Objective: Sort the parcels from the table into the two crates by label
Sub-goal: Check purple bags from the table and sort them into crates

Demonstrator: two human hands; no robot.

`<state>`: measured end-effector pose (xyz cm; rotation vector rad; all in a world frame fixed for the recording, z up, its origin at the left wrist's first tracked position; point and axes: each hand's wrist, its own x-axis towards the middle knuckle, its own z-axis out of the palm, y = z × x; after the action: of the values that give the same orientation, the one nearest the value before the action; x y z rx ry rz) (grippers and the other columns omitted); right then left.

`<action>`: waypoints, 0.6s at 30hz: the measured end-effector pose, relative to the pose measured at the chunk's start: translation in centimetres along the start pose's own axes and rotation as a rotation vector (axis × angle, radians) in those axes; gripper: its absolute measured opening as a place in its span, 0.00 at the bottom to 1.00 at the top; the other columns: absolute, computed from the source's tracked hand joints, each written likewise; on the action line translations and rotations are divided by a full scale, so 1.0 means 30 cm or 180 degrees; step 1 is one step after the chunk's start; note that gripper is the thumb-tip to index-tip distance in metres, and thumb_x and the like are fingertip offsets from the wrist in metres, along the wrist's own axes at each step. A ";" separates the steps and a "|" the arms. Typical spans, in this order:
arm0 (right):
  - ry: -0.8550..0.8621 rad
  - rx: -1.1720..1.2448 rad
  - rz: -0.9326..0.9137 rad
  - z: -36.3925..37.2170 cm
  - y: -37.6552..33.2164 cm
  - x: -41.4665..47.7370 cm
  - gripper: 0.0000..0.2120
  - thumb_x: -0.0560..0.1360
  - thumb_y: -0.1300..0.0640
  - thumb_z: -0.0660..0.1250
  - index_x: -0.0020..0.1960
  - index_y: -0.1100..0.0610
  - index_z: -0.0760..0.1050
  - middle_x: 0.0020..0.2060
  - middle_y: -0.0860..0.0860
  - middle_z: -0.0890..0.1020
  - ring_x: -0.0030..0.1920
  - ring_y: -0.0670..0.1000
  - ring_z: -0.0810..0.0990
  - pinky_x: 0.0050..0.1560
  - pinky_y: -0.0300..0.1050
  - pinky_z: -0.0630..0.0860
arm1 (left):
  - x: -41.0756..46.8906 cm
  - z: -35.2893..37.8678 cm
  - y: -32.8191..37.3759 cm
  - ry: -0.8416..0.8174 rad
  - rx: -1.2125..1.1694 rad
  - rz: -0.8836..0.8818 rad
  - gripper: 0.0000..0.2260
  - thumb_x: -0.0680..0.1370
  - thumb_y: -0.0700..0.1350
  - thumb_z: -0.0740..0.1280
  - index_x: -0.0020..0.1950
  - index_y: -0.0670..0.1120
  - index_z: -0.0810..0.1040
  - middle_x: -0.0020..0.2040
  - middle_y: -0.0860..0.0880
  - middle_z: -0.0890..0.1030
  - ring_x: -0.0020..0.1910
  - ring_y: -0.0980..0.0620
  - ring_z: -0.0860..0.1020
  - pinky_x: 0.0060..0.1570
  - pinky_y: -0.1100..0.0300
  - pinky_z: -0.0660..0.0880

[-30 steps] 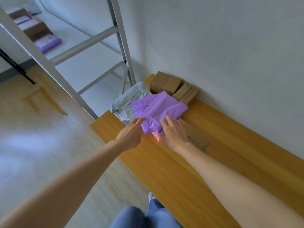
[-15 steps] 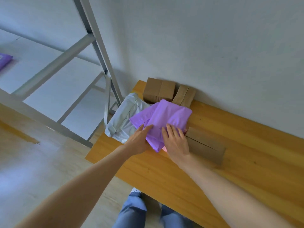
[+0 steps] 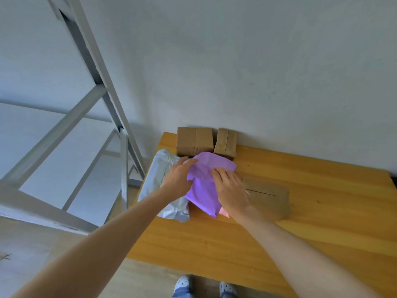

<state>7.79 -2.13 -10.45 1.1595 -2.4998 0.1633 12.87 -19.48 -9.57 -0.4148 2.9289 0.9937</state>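
Note:
A purple mailer bag (image 3: 204, 190) lies at the left end of the wooden table (image 3: 300, 222), on top of a pink parcel (image 3: 224, 211) whose corner alone shows. My left hand (image 3: 178, 179) grips the purple bag's left edge, thumb over the top. My right hand (image 3: 231, 188) lies on the bag with fingers curled into its crumpled surface. A grey mailer bag (image 3: 165, 186) sits to the left, partly under my left hand. A flat cardboard box (image 3: 268, 196) is on the right, and two cardboard boxes (image 3: 194, 140) (image 3: 225, 143) stand against the wall. No crate is in view.
A grey metal shelving rack (image 3: 103, 87) stands left of the table, close to its left edge. The wall runs directly behind the table. My feet in spotted slippers (image 3: 182, 284) are at the table's front edge.
Both hands have closed further onto the purple bag, the left moving up to its top-left edge. The bag is more bunched up. The camera has swung closer and more overhead.

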 end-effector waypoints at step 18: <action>0.0720 0.3263 0.2260 -0.201 0.153 0.238 0.12 0.75 0.73 0.61 0.54 0.60 0.75 0.44 0.50 0.79 0.45 0.50 0.78 0.43 0.35 0.72 | 0.157 -0.184 0.121 0.0316 0.0404 0.0637 0.44 0.74 0.51 0.72 0.79 0.49 0.45 0.78 0.48 0.58 0.76 0.47 0.58 0.65 0.57 0.61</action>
<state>1.88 -2.64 -1.92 0.3762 -2.4837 1.7855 7.75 -21.17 -3.52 -0.1741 3.1511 0.8194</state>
